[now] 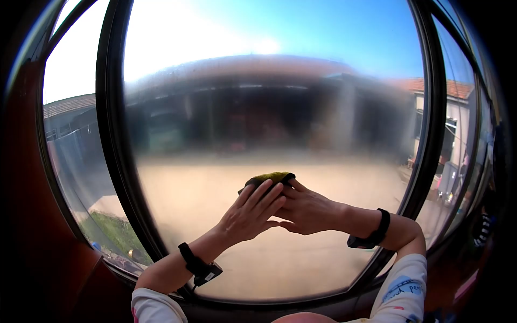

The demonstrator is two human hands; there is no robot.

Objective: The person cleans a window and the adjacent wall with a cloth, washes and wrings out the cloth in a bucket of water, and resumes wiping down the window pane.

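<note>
A yellow and black cloth (pixel 273 176) lies against the hazy window pane (pixel 301 258), a little below its middle. My left hand (pixel 249 212) rests over the lower left of the cloth with its fingers stretched out and slightly apart. From the right, my right hand (pixel 307 207) presses on the cloth, its fingers partly hidden behind the left ones. The two hands overlap at the fingers. Each wrist wears a black band with a small box.
A dark frame (pixel 431 107) surrounds the pane, with narrower side panes at left and right. Blurred through the glass are a yard, a long building and sky. Brown wood panelling (pixel 32 215) borders the left side.
</note>
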